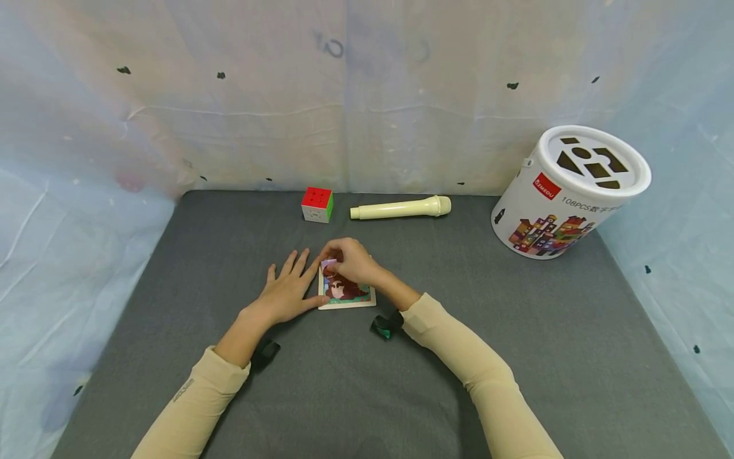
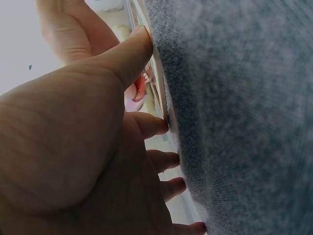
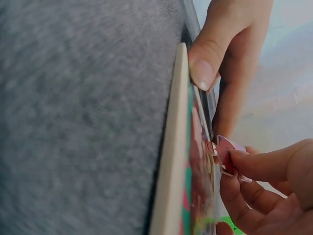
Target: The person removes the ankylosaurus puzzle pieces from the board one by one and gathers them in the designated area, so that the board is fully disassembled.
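Note:
A small picture jigsaw puzzle (image 1: pixel 348 293) in a pale wooden frame lies flat on the grey cloth. Over its upper part, my right hand (image 1: pixel 351 260) pinches a puzzle piece (image 3: pixel 226 155) between thumb and fingers. In the right wrist view the piece stands tilted, its lower edge right at the puzzle's surface. My left hand (image 1: pixel 287 294) rests on the cloth at the left side with fingers spread. Its thumb (image 3: pixel 203 72) lies on the frame's lower left corner, and its index finger is near the upper left corner. The right hand hides part of the picture.
Behind the puzzle stand a red, green and white puzzle cube (image 1: pixel 318 204) and a cream toy microphone (image 1: pixel 401 208) lying on its side. A white bucket (image 1: pixel 564 197) with shape holes in its lid stands at the back right. Pale sheeting (image 1: pixel 401 115) hangs around the table.

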Tool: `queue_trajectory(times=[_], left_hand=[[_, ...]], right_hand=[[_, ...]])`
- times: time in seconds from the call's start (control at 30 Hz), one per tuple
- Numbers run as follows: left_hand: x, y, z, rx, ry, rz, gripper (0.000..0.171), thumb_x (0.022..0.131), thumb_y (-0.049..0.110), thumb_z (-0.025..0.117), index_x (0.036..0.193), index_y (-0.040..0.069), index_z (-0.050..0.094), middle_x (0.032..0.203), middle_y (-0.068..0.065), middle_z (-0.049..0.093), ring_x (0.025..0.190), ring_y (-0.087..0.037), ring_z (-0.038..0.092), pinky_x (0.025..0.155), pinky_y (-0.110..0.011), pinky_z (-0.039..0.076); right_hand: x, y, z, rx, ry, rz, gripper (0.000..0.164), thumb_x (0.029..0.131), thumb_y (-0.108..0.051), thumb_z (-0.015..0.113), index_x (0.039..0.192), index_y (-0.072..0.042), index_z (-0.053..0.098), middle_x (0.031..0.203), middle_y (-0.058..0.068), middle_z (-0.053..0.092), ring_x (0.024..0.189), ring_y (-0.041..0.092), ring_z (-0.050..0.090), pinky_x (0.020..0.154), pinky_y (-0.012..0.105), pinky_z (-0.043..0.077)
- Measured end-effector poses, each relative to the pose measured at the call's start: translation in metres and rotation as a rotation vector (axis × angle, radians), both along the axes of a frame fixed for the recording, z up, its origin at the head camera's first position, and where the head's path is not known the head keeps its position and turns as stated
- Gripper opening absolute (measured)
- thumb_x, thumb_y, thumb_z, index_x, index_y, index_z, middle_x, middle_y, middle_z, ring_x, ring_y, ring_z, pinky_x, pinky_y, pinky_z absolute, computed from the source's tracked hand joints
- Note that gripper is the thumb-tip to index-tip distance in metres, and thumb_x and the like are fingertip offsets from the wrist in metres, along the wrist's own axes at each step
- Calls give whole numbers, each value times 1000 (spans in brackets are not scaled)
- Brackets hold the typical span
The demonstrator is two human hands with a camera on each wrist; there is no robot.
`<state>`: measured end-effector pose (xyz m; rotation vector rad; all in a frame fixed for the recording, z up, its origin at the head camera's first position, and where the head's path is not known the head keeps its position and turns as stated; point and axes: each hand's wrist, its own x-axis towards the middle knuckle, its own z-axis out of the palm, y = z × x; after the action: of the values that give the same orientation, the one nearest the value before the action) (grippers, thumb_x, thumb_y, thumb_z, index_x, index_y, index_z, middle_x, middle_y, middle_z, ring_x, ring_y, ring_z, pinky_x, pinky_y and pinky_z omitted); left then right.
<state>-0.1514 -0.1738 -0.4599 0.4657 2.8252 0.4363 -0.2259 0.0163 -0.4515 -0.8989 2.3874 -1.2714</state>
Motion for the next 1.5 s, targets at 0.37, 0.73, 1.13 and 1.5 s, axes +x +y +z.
queue_trajectory(times=[0.37, 0.73, 1.13, 1.5], left_hand=[[-1, 1, -1, -3, 3, 15, 93, 93, 58, 62, 160, 10, 21, 165, -21, 7, 150, -43, 2, 108, -76, 7], [1, 2, 0, -2, 5, 14, 94, 93, 58, 62, 160, 9, 19, 165, -21, 8, 150, -43, 3, 108, -76, 7], [1, 1, 0, 18, 7, 15, 93, 93, 56, 64, 160, 9, 20, 165, -21, 8, 150, -44, 2, 108, -76, 6], [1, 0, -2, 10, 8, 14, 93, 92, 56, 63, 160, 9, 20, 165, -21, 8, 150, -43, 2, 108, -76, 6]], right_hand=[[-10, 34, 9, -75, -11, -68, 15, 91, 8, 66, 105, 6, 70, 101, 13, 69, 89, 22, 66, 79, 33, 53], [-10, 80, 8, -22, -21, -138, 14, 90, 11, 65, 103, 6, 70, 97, 14, 69, 85, 24, 64, 70, 32, 49], [-10, 97, -3, 12, 6, -160, 15, 88, 12, 66, 100, 4, 70, 92, 14, 68, 77, 20, 58, 66, 29, 45], [-9, 95, -8, 157, 138, -180, 21, 88, -4, 76, 109, -4, 74, 99, 8, 72, 84, 20, 63, 92, 47, 41]])
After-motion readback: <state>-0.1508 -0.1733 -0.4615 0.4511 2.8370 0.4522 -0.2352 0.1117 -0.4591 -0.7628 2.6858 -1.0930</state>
